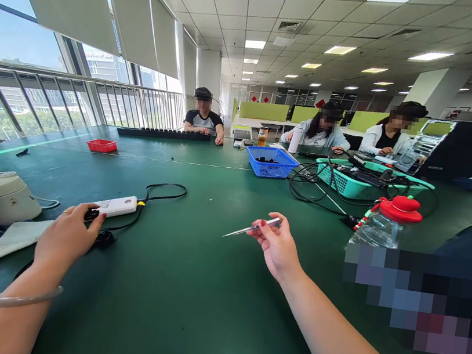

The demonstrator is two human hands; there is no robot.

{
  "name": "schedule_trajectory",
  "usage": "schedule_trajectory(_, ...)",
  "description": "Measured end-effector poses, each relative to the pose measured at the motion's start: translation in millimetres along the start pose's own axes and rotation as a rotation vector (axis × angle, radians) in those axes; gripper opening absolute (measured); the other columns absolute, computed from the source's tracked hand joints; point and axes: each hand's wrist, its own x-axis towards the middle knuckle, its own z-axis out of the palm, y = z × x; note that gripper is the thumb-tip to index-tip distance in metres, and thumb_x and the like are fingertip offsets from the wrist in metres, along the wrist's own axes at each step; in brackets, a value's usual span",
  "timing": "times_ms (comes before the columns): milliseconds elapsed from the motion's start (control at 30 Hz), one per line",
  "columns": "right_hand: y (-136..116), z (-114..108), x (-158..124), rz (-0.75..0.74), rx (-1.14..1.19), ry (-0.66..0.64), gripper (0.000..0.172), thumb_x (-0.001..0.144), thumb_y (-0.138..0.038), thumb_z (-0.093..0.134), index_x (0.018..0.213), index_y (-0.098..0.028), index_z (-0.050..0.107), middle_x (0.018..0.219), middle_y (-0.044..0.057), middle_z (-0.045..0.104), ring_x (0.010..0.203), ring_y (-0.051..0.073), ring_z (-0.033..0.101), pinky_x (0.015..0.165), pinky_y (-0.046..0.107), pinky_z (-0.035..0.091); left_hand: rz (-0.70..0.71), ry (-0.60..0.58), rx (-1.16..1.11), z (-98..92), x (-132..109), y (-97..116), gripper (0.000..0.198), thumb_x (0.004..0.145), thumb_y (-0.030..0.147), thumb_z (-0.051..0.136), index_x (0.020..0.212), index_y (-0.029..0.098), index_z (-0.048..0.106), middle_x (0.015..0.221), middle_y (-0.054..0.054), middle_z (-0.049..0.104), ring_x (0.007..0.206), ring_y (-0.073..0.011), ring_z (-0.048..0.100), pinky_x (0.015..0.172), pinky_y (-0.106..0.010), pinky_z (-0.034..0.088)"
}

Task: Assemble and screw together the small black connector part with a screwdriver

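Note:
My left hand (72,233) is closed, with thumb and fingers pinching a small black piece (91,214) at the near end of a long white device (120,206). A black cable (167,186) with a yellow band runs from that device's far end. Under these lies a black object (105,239), its kind unclear. My right hand (277,244) pinches a slim silver pointed tool (246,229) above the green tabletop (185,287). The tool's thin tip points left and slightly down, apart from everything else.
At left stand a cream case (5,197) and a white cloth-like strip (6,250). A red tray (102,146), blue basket (270,167) and teal basket (349,184) with cables sit farther back. A red-capped bottle (388,222) stands right. Several people sit across the table.

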Motion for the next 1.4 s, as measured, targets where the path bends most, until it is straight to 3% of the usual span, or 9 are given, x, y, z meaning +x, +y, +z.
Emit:
schedule_trajectory(100,1.3,3.5,-4.7,0.028,-0.088,-0.050,0.062,0.059,-0.043,0.085,0.101,-0.027,0.043,0.073,-0.006,0.069,0.065,0.016,0.067,0.074,0.037,0.053,-0.028,-0.063,0.004,-3.7,-1.5,3.2,0.060,0.093,0.060,0.022,0.132,0.023,0.051,0.119,-0.017,0.066,0.105,-0.0375,0.063,0.075,-0.043,0.051)
schedule_trajectory(200,3.6,-6.6,1.0,-0.006,-0.162,0.048,0.062,0.059,-0.046,0.082,0.103,-0.027,0.042,0.063,-0.010,0.063,0.051,0.012,0.057,0.061,0.032,0.048,-0.047,-0.109,0.033,-5.2,-2.0,5.4,0.065,0.093,0.063,0.016,0.129,0.023,0.053,0.106,-0.016,0.071,0.097,-0.0377,0.065,0.070,-0.041,0.049)
schedule_trajectory(333,4.5,-24.2,11.5,-0.016,-0.243,0.128,0.061,0.060,-0.046,0.078,0.106,-0.026,0.043,0.058,-0.011,0.057,0.044,0.010,0.047,0.052,0.027,0.040,-0.010,-0.097,0.073,-3.4,-1.0,5.8,0.064,0.094,0.058,0.014,0.121,0.021,0.058,0.116,-0.018,0.068,0.103,-0.0376,0.064,0.074,-0.042,0.049)
schedule_trajectory(433,6.7,-30.5,14.3,0.035,-0.257,0.144,0.062,0.059,-0.044,0.076,0.107,-0.025,0.044,0.058,-0.010,0.057,0.044,0.010,0.047,0.051,0.027,0.038,0.010,-0.084,0.076,-1.8,-0.3,5.2,0.055,0.094,0.052,0.022,0.115,0.022,0.062,0.122,-0.017,0.066,0.105,-0.0355,0.063,0.074,-0.040,0.049)
schedule_trajectory(567,10.7,-31.6,14.5,0.086,-0.263,0.153,0.063,0.056,-0.042,0.077,0.107,-0.024,0.045,0.057,-0.011,0.055,0.043,0.010,0.046,0.051,0.027,0.038,0.020,-0.124,0.071,-0.7,-0.3,3.5,0.049,0.094,0.051,0.028,0.115,0.024,0.062,0.109,-0.015,0.071,0.095,-0.0346,0.066,0.070,-0.039,0.048)
schedule_trajectory(700,12.0,-32.5,14.5,0.096,-0.261,0.152,0.061,0.057,-0.041,0.077,0.107,-0.025,0.047,0.058,-0.010,0.055,0.044,0.010,0.046,0.052,0.028,0.039,0.097,-0.129,0.085,2.8,1.1,-1.8,0.048,0.095,0.052,0.029,0.105,0.022,0.065,0.110,-0.015,0.069,0.096,-0.0326,0.066,0.073,-0.038,0.049)
schedule_trajectory(867,13.0,-35.1,14.8,0.099,-0.249,0.156,0.060,0.058,-0.039,0.078,0.107,-0.025,0.048,0.059,-0.010,0.055,0.044,0.011,0.046,0.052,0.028,0.040,0.186,-0.114,0.091,12.1,4.8,-9.7,0.047,0.096,0.045,0.028,0.107,0.020,0.066,0.112,-0.016,0.065,0.097,-0.0310,0.065,0.077,-0.040,0.050)
schedule_trajectory(1133,12.0,-34.0,14.6,0.092,-0.258,0.148,0.058,0.058,-0.038,0.076,0.106,-0.024,0.047,0.057,-0.011,0.055,0.043,0.010,0.046,0.052,0.028,0.039,0.219,-0.233,0.131,13.4,6.4,-6.8,0.047,0.096,0.040,0.027,0.111,0.017,0.065,0.120,-0.017,0.062,0.104,-0.0304,0.064,0.083,-0.039,0.050)
schedule_trajectory(1400,13.6,-34.3,14.8,0.092,-0.253,0.148,0.059,0.058,-0.039,0.076,0.106,-0.024,0.046,0.057,-0.011,0.055,0.042,0.010,0.046,0.052,0.028,0.040,0.240,-0.196,0.069,18.6,9.2,-10.9,0.036,0.092,0.041,0.034,0.096,0.020,0.062,0.103,-0.014,0.069,0.089,-0.0295,0.067,0.074,-0.040,0.051)
